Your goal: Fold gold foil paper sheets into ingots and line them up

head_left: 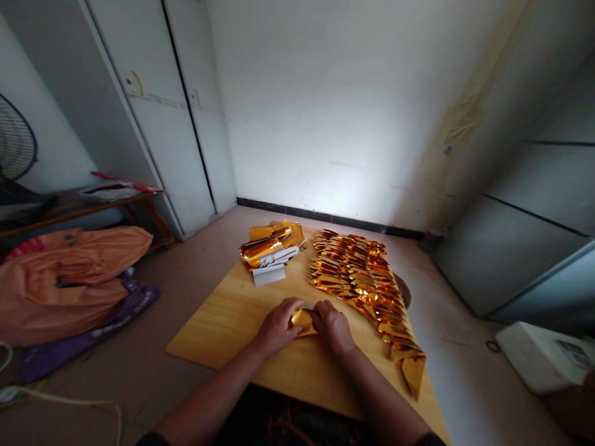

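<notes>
A small piece of gold foil paper (304, 322) is held between my hands, low over the wooden board (223, 322). My left hand (279, 325) grips its left end, fingers curled around it. My right hand (332, 325) is closed on the right end, and its fingers hide that part. Beyond and to the right lie rows of folded gold foil paper pieces (357, 266), pointed at their ends. At the board's far left is a pile of loose gold foil sheets (274, 241) with white-backed paper (269, 274) in front.
On the floor at left lie an orange sack (83, 266) and a purple bag (97, 328), by a low wooden bench (153, 217) and a fan (16, 142). A white box (543, 356) stands at right, near a grey cabinet (525, 217).
</notes>
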Motion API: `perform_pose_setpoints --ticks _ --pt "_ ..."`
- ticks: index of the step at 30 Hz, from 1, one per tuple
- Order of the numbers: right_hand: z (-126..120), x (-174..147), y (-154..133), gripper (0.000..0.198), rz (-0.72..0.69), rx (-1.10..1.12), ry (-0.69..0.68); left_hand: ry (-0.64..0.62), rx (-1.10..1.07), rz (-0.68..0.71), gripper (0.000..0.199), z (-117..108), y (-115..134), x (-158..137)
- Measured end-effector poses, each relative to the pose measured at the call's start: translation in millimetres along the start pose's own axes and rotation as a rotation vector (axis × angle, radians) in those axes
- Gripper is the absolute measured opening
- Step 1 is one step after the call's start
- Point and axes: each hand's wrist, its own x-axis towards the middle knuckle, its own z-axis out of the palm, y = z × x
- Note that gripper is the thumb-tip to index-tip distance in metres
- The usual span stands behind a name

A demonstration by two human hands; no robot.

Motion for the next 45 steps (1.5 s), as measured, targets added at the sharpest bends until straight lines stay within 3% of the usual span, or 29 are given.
perform_pose_setpoints --ticks 8,20,34,45 --pt "8.8 9.0 2.4 0.019 0.067 -0.086 0.008 0.065 0.034 -0.069 0.05 14.9 -6.9 7.8" --pt "3.8 11.2 1.2 0.016 0.133 -0.02 -0.032 0.089 0.114 -0.012 0.054 19.7 -14.0 5.5" --pt "7.2 12.7 2.5 0.015 0.157 -0.02 -0.046 -0.049 0.478 0.04 0.015 8.2 -0.1 -5.0" --pt "14.3 9.1 5.9 0.029 0.14 -0.083 0.065 -0.106 0.664 0.071 0.023 1.7 16.6 -5.4"
